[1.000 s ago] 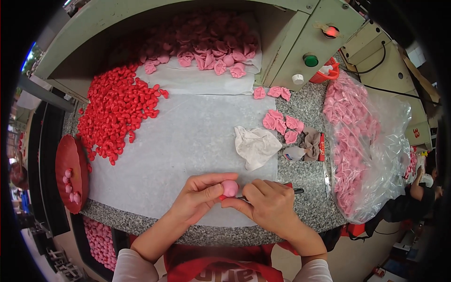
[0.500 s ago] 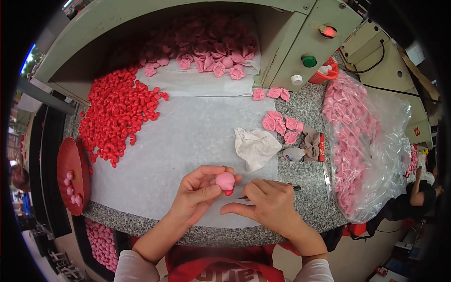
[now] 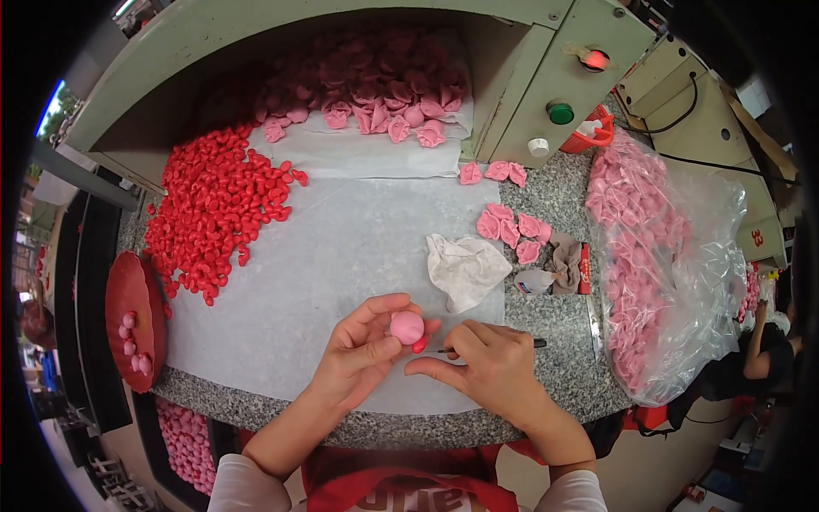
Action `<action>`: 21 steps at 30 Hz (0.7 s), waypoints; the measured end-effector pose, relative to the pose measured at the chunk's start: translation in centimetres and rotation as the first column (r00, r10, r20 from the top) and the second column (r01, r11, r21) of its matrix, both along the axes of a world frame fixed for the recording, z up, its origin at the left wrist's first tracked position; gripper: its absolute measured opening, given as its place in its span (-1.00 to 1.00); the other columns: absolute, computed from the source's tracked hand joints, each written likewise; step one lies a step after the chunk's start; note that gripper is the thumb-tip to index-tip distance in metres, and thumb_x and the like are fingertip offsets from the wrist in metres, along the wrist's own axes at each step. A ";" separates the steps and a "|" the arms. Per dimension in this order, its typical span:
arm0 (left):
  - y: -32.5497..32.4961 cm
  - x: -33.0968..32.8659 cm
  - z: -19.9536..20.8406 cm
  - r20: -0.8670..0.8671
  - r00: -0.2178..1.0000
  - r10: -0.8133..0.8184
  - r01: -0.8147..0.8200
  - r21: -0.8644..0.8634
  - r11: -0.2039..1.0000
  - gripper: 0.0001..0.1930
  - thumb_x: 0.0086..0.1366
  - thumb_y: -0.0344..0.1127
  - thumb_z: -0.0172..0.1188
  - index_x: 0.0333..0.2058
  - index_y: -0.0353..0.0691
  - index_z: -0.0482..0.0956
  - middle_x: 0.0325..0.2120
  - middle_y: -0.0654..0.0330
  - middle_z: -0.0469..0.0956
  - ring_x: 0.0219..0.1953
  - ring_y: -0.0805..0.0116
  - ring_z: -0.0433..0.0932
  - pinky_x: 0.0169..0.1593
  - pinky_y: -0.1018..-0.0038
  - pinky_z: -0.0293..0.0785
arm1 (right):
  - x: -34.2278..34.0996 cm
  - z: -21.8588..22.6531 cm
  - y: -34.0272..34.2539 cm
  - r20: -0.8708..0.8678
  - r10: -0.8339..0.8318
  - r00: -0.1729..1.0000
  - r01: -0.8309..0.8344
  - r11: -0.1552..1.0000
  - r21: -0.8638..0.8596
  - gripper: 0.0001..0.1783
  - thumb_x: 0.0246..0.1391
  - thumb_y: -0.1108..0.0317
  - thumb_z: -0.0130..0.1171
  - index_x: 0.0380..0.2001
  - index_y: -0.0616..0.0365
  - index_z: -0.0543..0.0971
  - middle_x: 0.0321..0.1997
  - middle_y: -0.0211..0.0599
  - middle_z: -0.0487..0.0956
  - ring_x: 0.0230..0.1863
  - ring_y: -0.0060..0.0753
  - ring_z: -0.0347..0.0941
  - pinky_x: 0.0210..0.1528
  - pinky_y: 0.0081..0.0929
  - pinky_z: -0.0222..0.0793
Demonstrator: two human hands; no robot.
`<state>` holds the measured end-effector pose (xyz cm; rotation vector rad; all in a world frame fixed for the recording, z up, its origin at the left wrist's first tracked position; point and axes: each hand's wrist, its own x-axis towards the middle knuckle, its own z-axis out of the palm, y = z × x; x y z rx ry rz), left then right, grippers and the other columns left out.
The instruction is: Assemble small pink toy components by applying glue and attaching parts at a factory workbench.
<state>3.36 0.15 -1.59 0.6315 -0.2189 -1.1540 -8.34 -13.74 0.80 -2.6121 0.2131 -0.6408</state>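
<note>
Between the thumb and fingers of my left hand (image 3: 358,346) is a smooth pink ball (image 3: 407,327). A small red piece (image 3: 421,344) shows at its lower right side, touching it. My right hand (image 3: 490,358) is closed round a thin tool with a dark handle (image 3: 538,343), its slim tip pointing left toward the red piece. Whether the tip touches that piece I cannot tell. Both hands are over the near part of a white paper sheet (image 3: 341,247). A crumpled white cloth (image 3: 467,271) lies just beyond my right hand.
Small red pieces (image 3: 213,205) are heaped at the left. A red dish (image 3: 128,290) holds several pink balls. Pink rose shapes (image 3: 375,94) fill the green machine's opening (image 3: 512,94); more lie at right, beside a clear bag (image 3: 682,282) of pink pieces. A pink-filled tray (image 3: 183,439) sits below left.
The pink ball has turned slightly in my left hand, and the red piece has shifted a little up and right. My left fingers have moved slightly; my right hand is almost unmoved.
</note>
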 end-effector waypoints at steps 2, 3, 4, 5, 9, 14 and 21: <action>0.0 -0.1 0.4 -0.041 0.998 -0.040 0.040 0.012 0.999 -0.59 0.16 -0.48 0.10 0.01 -0.25 0.31 -0.08 0.10 0.40 0.06 0.11 0.35 0.11 0.27 0.27 | 0.1 0.2 0.0 0.013 -0.010 1.000 0.009 1.000 0.025 -0.53 -0.27 -0.07 0.30 -0.68 0.06 0.35 -0.77 -0.47 0.35 -0.80 -0.46 0.33 -0.77 -0.57 0.20; 0.0 -0.1 0.5 -0.083 0.994 -0.078 0.080 0.022 0.997 -0.58 0.18 -0.49 0.07 0.04 -0.27 0.27 -0.08 0.08 0.40 0.08 0.12 0.32 0.16 0.24 0.21 | 0.1 0.2 0.0 0.025 -0.019 1.000 0.018 0.999 0.050 -0.55 -0.26 -0.06 0.31 -0.64 0.06 0.40 -0.75 -0.46 0.40 -0.78 -0.46 0.35 -0.76 -0.58 0.22; -0.1 -0.2 0.6 -0.081 0.994 -0.078 0.080 0.022 0.997 -0.58 0.18 -0.49 0.07 0.04 -0.27 0.27 -0.08 0.08 0.40 0.08 0.12 0.32 0.16 0.24 0.21 | 0.1 0.1 0.1 0.026 -0.019 0.999 0.018 0.999 0.050 -0.55 -0.26 -0.06 0.31 -0.64 0.06 0.40 -0.75 -0.46 0.40 -0.78 -0.46 0.35 -0.76 -0.58 0.22; -0.1 -0.3 0.5 -0.069 0.996 -0.059 0.060 0.019 0.998 -0.60 0.18 -0.49 0.07 0.02 -0.29 0.28 -0.08 0.05 0.39 0.08 0.13 0.33 0.14 0.26 0.25 | 0.1 -0.1 0.2 0.031 -0.015 0.999 0.012 0.995 0.095 -0.57 -0.25 -0.04 0.31 -0.60 0.08 0.42 -0.73 -0.45 0.42 -0.77 -0.46 0.37 -0.76 -0.57 0.23; 0.0 -1.0 0.5 0.376 0.927 0.001 -0.055 0.134 0.989 -0.63 0.15 -0.58 0.08 -0.05 -0.33 0.30 -0.08 -0.01 0.37 0.06 0.16 0.35 0.03 0.36 0.41 | -0.2 0.7 0.3 -0.083 0.000 0.997 0.028 0.943 0.332 -0.55 -0.20 -0.03 0.29 -0.57 0.13 0.41 -0.70 -0.42 0.46 -0.76 -0.45 0.39 -0.74 -0.53 0.26; -0.2 -1.9 -0.3 0.742 0.627 0.236 -0.309 -0.041 0.950 -0.58 0.02 -0.65 0.18 -0.10 -0.33 0.33 -0.15 0.04 0.30 -0.06 0.20 0.42 -0.09 0.41 0.52 | -0.4 2.0 0.3 -0.226 0.040 0.973 0.060 0.905 0.420 -0.55 -0.22 0.01 0.33 -0.55 0.16 0.40 -0.69 -0.44 0.45 -0.74 -0.50 0.39 -0.72 -0.57 0.25; -0.4 -2.2 -0.2 0.926 0.326 0.192 -0.418 -0.041 0.908 -0.61 -0.08 -0.62 0.29 -0.22 -0.34 0.43 -0.24 0.11 0.25 -0.19 0.30 0.44 -0.17 0.47 0.57 | -0.5 1.3 1.1 -0.175 -0.029 0.984 0.082 0.948 0.306 -0.57 -0.22 0.07 0.34 -0.55 0.17 0.39 -0.70 -0.44 0.44 -0.73 -0.50 0.40 -0.73 -0.57 0.23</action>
